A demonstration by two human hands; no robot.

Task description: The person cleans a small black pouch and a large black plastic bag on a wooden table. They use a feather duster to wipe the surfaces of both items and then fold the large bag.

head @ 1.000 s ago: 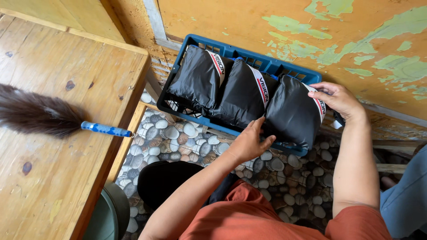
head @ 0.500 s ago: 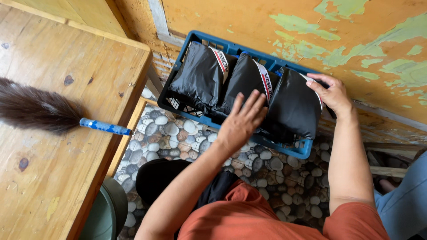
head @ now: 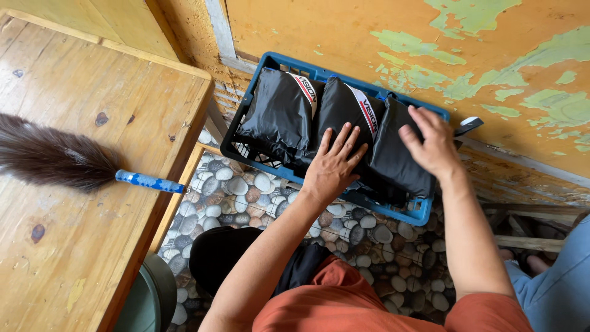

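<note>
- Three black bags are packed side by side in a blue crate (head: 424,212) on the pebble floor (head: 246,190).
- The left hand (head: 335,163) is laid flat, fingers spread, on the middle bag (head: 344,110).
- The right hand (head: 430,141) is pressed open on the right bag (head: 393,163).
- Both arms are stretched forward from the body.
- A feather duster (head: 61,161) is seen on the wooden table (head: 74,258).

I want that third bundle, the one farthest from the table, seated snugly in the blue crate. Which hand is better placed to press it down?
The right hand, probably. It already lies flat on top of the third black bundle at the far end of the blue crate, while the left hand rests on the middle bundle.
</note>
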